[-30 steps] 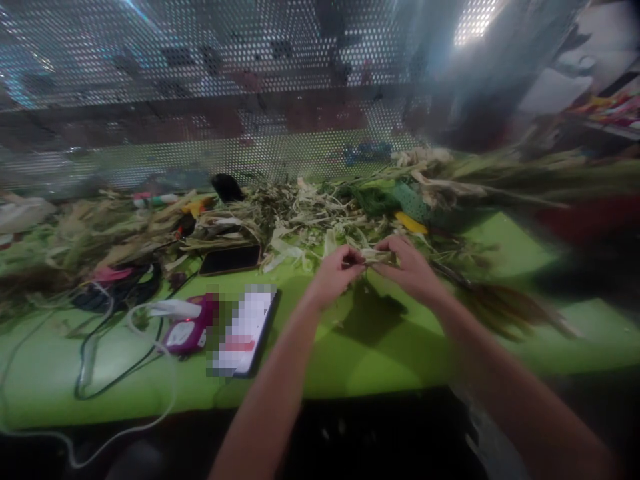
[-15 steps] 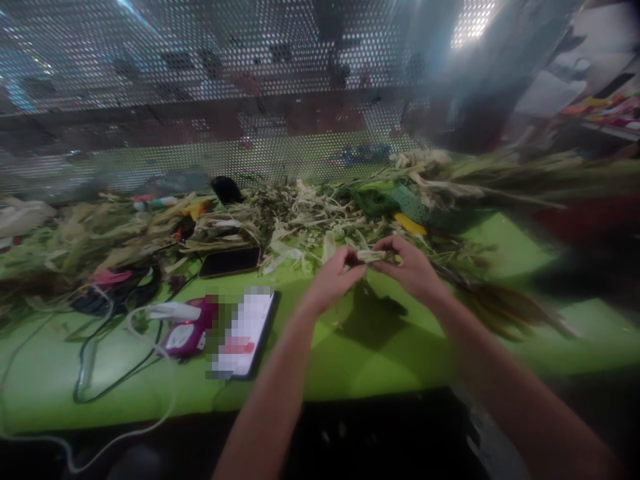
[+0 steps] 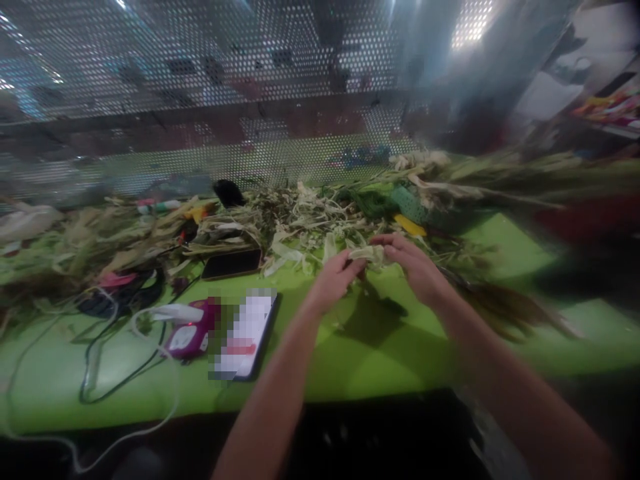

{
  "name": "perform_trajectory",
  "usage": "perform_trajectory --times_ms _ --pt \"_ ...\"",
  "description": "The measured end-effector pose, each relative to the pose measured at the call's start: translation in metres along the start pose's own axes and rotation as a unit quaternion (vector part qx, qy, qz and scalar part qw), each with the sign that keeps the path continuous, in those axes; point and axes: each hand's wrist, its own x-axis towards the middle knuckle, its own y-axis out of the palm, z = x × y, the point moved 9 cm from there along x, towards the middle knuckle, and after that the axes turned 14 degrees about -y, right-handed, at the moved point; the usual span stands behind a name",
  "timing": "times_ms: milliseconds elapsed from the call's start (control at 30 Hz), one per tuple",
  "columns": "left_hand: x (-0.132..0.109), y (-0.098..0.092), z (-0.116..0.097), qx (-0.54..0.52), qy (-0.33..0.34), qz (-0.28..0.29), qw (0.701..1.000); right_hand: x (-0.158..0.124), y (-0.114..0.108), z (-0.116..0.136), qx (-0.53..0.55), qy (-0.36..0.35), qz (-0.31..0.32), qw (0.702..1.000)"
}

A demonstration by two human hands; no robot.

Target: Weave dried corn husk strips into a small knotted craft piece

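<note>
your left hand (image 3: pixel 336 279) has its fingers nearly closed, pinching the left end of a pale strip (image 3: pixel 365 253). your right hand (image 3: pixel 411 263) has its fingers partly curled, at the strip's other end; can't tell if they grip it or just rest there. strip sits between your two sets of fingers, bridging the gap, held above the table (image 3: pixel 320 373), with a dark shadow (image 3: pixel 373 317) under it, nearer you than the fingers.

beyond your fingers: a heap of dry plant strips (image 3: pixel 310 207), loose and tangled. just past your right fingers, a yellow object (image 3: pixel 410 225), with a green perforated item (image 3: pixel 411 202) behind it. left of your left fingers, a dark phone (image 3: pixel 231 264) lies flat; nearer you, a phone with a lit screen (image 3: pixel 247 337), then a purple device (image 3: pixel 193 333) beside it with a white cable (image 3: pixel 176 383). brown stems (image 3: pixel 520 310) lie well right of your right fingers, blurred.
</note>
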Motion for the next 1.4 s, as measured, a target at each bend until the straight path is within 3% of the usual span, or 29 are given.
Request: perform_trajectory --times_ms 267,733,833,967,1067,1167,1267,1400 --pt "0.002 0.0 -0.002 -0.122 0.016 0.018 0.992 0.001 0.002 -0.017 0.118 0.049 -0.024 0.992" --pt "-0.002 0.0 0.0 -0.272 -0.041 0.053 0.96 0.002 -0.029 -0.018 0.02 0.01 -0.118 0.993" --pt "-0.003 -0.003 -0.001 -0.215 -0.026 0.035 0.976 0.001 -0.032 -0.013 -0.019 -0.004 -0.118 0.993" --pt "-0.001 -0.003 -0.005 -0.037 0.017 -0.001 0.999 0.002 -0.034 0.008 -0.129 -0.068 -0.097 0.985" --pt "0.0 0.003 -0.01 0.072 0.052 -0.014 0.996 0.005 -0.025 0.026 -0.208 -0.141 -0.043 0.967" --pt "-0.001 0.011 -0.01 0.125 0.063 -0.009 0.99 0.006 -0.011 0.024 -0.252 -0.153 0.014 0.955" --pt "-0.001 0.016 -0.008 0.15 0.066 -0.004 0.986 0.006 -0.005 0.017 -0.243 -0.152 0.023 0.958" --pt "0.0 0.028 0.001 0.158 0.049 0.031 0.986 0.004 -0.006 0.008 -0.116 -0.111 -0.007 0.987"
